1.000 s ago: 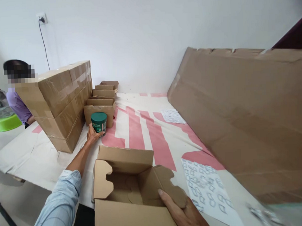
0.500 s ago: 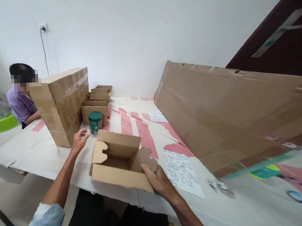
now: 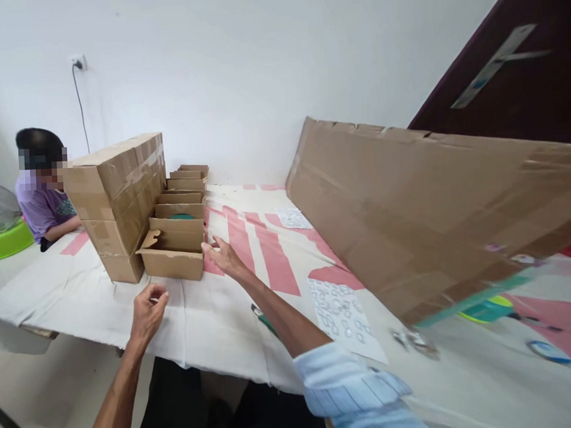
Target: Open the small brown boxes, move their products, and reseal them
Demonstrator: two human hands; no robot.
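Note:
An open cardboard box [image 3: 174,266] stands on the cloth-covered table at the front of a row of open boxes, its flaps up. My right hand [image 3: 225,257] is at its right edge, fingers apart and holding nothing; whether the fingertips touch the cardboard I cannot tell. In front of the box, above the cloth, my left hand [image 3: 148,310] is empty with loosely curled fingers. Just behind this box shows the green lid of a tub [image 3: 181,216], the rest of it hidden. A green-handled tool [image 3: 264,319] lies partly under my right forearm.
Taped boxes [image 3: 119,208] are stacked left of the row. A large cardboard sheet [image 3: 422,214] leans at the right. Printed paper [image 3: 344,315], small metallic items [image 3: 417,344] and a tape roll [image 3: 549,352] lie on the table. Another person [image 3: 48,193] sits at the far left.
The open box has gone from my right hand to the front of the row, now hiding most of the green tub. My right hand has let go and moved left; my left hand has drawn back.

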